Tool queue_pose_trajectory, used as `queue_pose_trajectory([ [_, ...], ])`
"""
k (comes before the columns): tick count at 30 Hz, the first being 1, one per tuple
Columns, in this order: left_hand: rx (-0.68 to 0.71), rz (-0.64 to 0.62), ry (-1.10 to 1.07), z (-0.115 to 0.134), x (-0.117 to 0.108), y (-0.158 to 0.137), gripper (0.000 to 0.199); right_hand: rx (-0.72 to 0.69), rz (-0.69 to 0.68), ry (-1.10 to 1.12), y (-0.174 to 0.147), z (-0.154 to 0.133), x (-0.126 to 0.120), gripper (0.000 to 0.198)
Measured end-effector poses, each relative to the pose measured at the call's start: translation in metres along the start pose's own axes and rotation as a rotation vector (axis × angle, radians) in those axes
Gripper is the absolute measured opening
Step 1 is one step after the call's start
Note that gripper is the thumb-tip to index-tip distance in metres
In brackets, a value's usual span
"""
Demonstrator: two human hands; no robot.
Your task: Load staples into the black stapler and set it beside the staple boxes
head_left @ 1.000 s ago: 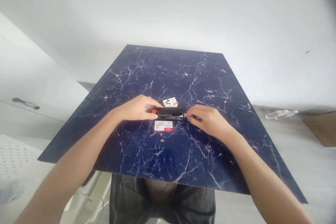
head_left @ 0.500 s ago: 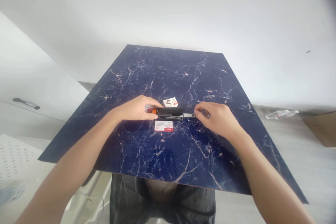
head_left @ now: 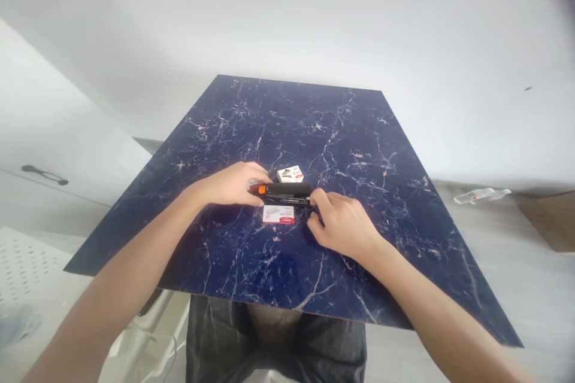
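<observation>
A black stapler (head_left: 287,190) with an orange patch lies crosswise on the blue marbled table (head_left: 278,125). My left hand (head_left: 236,184) grips its left end between thumb and fingers. At the other end, my right hand (head_left: 341,221) has its curled fingers closed on the stapler's tip; the fingertips are partly hidden. Just behind the stapler stands a small white box (head_left: 290,174) with a stapler picture and red marks. In front of it lies a flat white and red packet (head_left: 278,214).
On the floor to the right lie a clear plastic bottle (head_left: 481,195) and a cardboard box (head_left: 550,219). A white cabinet with a dark handle (head_left: 45,175) stands left. A white perforated seat (head_left: 27,275) is at the lower left, beside the table's edge.
My right hand has moved left, up to the stapler. The metal strip that stuck out of the stapler's right end no longer shows. My left hand has barely shifted.
</observation>
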State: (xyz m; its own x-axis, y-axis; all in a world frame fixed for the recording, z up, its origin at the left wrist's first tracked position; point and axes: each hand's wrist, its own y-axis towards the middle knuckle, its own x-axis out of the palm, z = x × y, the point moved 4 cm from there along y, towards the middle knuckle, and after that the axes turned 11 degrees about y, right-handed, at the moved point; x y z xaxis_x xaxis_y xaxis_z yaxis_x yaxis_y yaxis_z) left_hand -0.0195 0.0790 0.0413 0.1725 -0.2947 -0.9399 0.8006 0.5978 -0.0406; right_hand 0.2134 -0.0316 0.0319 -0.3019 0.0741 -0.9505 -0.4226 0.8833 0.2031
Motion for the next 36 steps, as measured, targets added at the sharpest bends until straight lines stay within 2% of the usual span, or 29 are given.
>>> queue_pose_trajectory([
  [4, 0.011, 0.027, 0.007, -0.003, 0.001, 0.0, 0.033, -0.097, -0.058, -0.047, -0.002, -0.015, 0.005, 0.012],
  [6, 0.021, 0.036, 0.01, -0.004, 0.0, 0.0, 0.031, -0.102, -0.08, -0.042, -0.002, -0.018, 0.005, 0.013],
  [9, 0.039, 0.07, 0.029, 0.0, 0.003, 0.002, 0.029, -0.032, -0.074, 0.023, 0.0, -0.014, 0.004, 0.016],
  [11, 0.024, 0.151, 0.092, 0.01, 0.009, 0.007, 0.031, 0.049, -0.027, 0.069, 0.003, -0.006, 0.004, 0.022],
  [13, -0.001, 0.259, 0.164, 0.024, 0.019, 0.012, 0.041, 0.117, 0.049, 0.116, 0.005, 0.004, 0.003, 0.031],
  [15, 0.023, 0.303, 0.147, 0.041, 0.031, 0.015, 0.052, 0.159, 0.101, 0.176, 0.006, 0.013, 0.001, 0.036],
  [18, 0.126, 0.225, 0.045, 0.065, 0.044, 0.013, 0.063, 0.209, 0.1, 0.265, 0.006, 0.025, -0.002, 0.036],
  [20, 0.148, 0.162, 0.031, 0.072, 0.043, 0.009, 0.067, 0.239, 0.114, 0.312, 0.005, 0.029, -0.007, 0.039],
  [23, 0.155, 0.069, 0.066, 0.07, 0.037, 0.004, 0.071, 0.262, 0.158, 0.404, 0.005, 0.03, -0.013, 0.041],
  [25, 0.144, 0.037, 0.094, 0.064, 0.035, 0.004, 0.067, 0.265, 0.145, 0.475, 0.005, 0.026, -0.014, 0.044],
  [30, -0.058, 0.211, 0.084, 0.051, 0.032, 0.008, 0.036, 0.267, 0.119, 0.503, 0.005, 0.017, -0.012, 0.062],
  [32, -0.067, 0.218, -0.033, 0.053, 0.034, 0.008, 0.036, 0.261, 0.113, 0.515, 0.005, 0.016, -0.009, 0.07],
  [36, 0.048, 0.136, -0.179, 0.064, 0.039, 0.007, 0.051, 0.253, 0.096, 0.524, 0.004, 0.017, -0.005, 0.082],
])
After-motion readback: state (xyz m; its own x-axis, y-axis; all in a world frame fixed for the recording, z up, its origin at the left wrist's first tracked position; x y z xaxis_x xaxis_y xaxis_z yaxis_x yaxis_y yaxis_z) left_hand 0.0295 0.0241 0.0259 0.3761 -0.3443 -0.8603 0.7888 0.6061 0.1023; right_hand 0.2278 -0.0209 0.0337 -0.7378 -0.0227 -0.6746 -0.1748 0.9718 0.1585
